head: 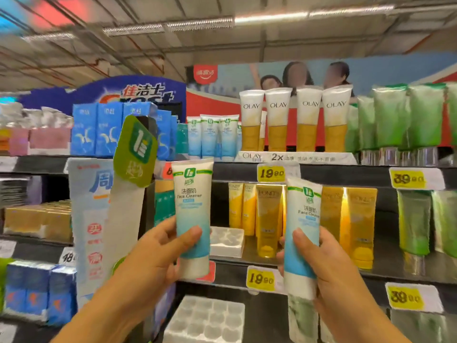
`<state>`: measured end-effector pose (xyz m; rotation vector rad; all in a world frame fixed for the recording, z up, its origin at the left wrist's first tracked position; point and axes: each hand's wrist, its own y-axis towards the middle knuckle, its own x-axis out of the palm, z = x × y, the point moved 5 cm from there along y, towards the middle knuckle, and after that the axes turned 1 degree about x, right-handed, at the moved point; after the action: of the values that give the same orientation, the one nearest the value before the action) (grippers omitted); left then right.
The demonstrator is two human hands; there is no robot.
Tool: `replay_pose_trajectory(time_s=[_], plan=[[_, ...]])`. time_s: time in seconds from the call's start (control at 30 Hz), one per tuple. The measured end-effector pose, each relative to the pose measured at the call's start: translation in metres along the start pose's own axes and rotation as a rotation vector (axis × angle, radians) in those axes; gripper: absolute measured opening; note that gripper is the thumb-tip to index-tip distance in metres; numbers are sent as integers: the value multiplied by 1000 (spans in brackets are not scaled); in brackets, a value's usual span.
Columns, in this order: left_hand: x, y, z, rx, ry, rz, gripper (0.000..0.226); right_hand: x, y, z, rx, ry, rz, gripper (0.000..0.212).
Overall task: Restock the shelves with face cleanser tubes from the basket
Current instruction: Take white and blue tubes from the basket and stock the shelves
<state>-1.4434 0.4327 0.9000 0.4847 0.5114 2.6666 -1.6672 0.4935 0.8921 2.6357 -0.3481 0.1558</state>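
My left hand (158, 253) grips a white-and-blue face cleanser tube (193, 209) upright, cap down, in front of the middle shelf. My right hand (321, 263) grips a second identical tube (301, 226) beside it, a little lower. On the top shelf stand three matching cleanser tubes (212, 138) in a row, left of the Olay tubes (291, 120). The basket is out of view.
A green brand tag (136, 149) juts out from the shelf edge near the left tube. Yellow Pond's tubes (269, 219) and green tubes (415, 219) fill the middle shelf. White holder trays (226, 241) (207, 320) sit below. Yellow price tags (270, 173) line the shelf edges.
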Motion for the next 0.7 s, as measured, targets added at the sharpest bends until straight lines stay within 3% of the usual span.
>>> replay_pose_trajectory(time_s=[0.13,0.27,0.47,0.7], plan=[[9,44,37,158,59,12,73,15,49,-22,-45,10,-119,73],[11,81,71,270,89,97,62,36,86,-44,-86,95,-232,50],[12,130,98,304,231,200,45,74,113,-82,-236,141,-353,42],[3,176,108,331,427,307,34,121,150,-111,-339,129,-327,36]])
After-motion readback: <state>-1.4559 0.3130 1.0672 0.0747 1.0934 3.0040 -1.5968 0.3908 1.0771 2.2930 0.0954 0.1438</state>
